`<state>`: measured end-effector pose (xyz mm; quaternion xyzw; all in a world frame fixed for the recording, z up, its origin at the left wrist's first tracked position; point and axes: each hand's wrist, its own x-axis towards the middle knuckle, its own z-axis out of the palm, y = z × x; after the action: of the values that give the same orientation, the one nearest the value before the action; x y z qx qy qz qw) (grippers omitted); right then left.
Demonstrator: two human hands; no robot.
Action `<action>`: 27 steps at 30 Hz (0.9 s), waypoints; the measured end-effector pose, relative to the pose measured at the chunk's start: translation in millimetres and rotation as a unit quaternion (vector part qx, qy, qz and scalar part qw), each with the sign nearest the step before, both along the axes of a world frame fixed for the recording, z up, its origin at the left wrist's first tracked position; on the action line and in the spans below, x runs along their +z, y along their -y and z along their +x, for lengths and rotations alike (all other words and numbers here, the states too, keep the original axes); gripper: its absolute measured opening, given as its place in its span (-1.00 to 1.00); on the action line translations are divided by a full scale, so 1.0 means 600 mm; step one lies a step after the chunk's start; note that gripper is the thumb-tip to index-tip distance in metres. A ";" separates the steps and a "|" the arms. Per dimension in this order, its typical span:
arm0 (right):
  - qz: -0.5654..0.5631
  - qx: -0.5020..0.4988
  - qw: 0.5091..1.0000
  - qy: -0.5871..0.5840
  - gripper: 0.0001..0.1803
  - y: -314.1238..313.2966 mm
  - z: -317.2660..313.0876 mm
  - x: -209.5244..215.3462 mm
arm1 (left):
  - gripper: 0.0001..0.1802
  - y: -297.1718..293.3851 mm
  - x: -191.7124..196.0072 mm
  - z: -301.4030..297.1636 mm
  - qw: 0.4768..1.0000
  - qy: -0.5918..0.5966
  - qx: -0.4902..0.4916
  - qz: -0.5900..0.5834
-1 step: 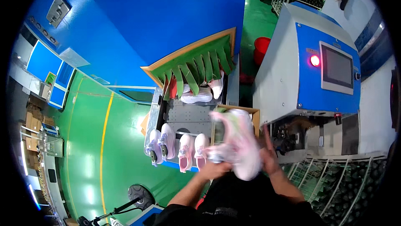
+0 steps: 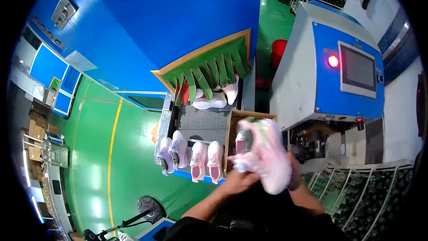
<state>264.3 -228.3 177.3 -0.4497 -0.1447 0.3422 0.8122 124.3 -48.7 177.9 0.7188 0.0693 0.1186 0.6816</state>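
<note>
In front of my body a pink-and-white sneaker point(image 2: 273, 161) is held up, smeared by motion. A dark-lined shoe opening shows at its left; whether this is one shoe or two overlapping, I cannot tell. My left hand point(image 2: 240, 181) is closed round its lower left part, near the laces. Against its right side is my right hand point(image 2: 295, 172), its fingers mostly hidden behind the shoe. Just left, a pair of pink sneakers point(image 2: 198, 158) stands on the conveyor's near edge. Beside that pair are lilac sneakers point(image 2: 179, 147) with dark oval pieces on them.
Under the held sneaker is a cardboard box point(image 2: 230, 129). Beyond the perforated conveyor point(image 2: 196, 120), more shoes point(image 2: 209, 102) lie below green curtain strips point(image 2: 203, 80) of a blue machine. A grey-blue machine point(image 2: 323, 67) with a screen and lit red lamp stands right, above a wire rack point(image 2: 343, 187).
The held sneaker has shifted slightly right, with my left hand moving along. My right hand's raised finger no longer shows; that hand is now partly behind the shoe.
</note>
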 end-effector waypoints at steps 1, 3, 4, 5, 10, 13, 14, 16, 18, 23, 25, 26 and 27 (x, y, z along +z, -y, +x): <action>0.080 0.026 0.970 -0.226 -0.22 0.037 -0.005 -0.044 | -0.63 0.035 0.033 0.012 0.995 -0.047 -0.078 0.043; 0.088 0.054 0.980 -0.171 -0.12 0.060 0.013 0.038 | -0.61 0.079 0.045 0.012 0.975 -0.152 -0.161 0.031; 0.072 0.062 0.989 -0.110 -0.10 0.071 0.015 0.078 | -0.60 0.096 0.032 0.012 0.962 -0.201 -0.181 -0.034; 0.070 0.052 0.991 -0.104 -0.09 0.101 0.011 0.071 | -0.59 0.110 0.012 0.014 0.942 -0.247 -0.203 -0.099; 0.062 -0.014 0.993 -0.103 0.00 0.251 -0.033 0.035 | -0.53 0.145 -0.067 0.021 0.915 -0.239 -0.319 0.067; 0.019 0.003 0.996 -0.083 0.10 0.325 -0.050 0.016 | -0.47 0.223 -0.114 0.027 0.804 -0.315 -0.120 -0.490; 0.018 0.018 0.997 -0.072 0.13 0.349 -0.053 0.000 | -0.48 0.240 -0.091 0.048 0.808 -0.314 -0.141 -0.477; -0.039 0.038 0.995 -0.079 0.21 0.385 -0.047 -0.019 | -0.54 0.270 -0.040 0.090 0.839 -0.311 -0.162 -0.417; -0.097 0.040 0.987 -0.123 0.23 0.432 -0.029 -0.023 | -0.63 0.309 -0.006 0.128 0.882 -0.296 -0.171 -0.324; -0.138 -0.008 0.987 -0.087 0.13 0.471 -0.024 -0.025 | -0.75 0.374 -0.118 0.141 0.843 -0.284 -0.120 -0.440; -0.131 -0.024 0.978 -0.159 0.12 0.469 -0.035 -0.022 | -0.80 0.377 -0.115 0.145 0.842 -0.300 -0.097 -0.438; -0.126 -0.032 0.972 -0.195 0.11 0.468 -0.039 -0.022 | -0.82 0.373 -0.105 0.146 0.859 -0.298 -0.101 -0.404; -0.154 -0.058 0.965 -0.204 0.05 0.467 -0.041 -0.052 | -0.82 0.378 -0.110 0.149 0.886 -0.271 -0.084 -0.367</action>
<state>239.9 -508.4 146.4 -0.4971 0.1048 0.3974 0.7642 213.7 -275.3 111.8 0.4245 0.2289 -0.1727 0.8588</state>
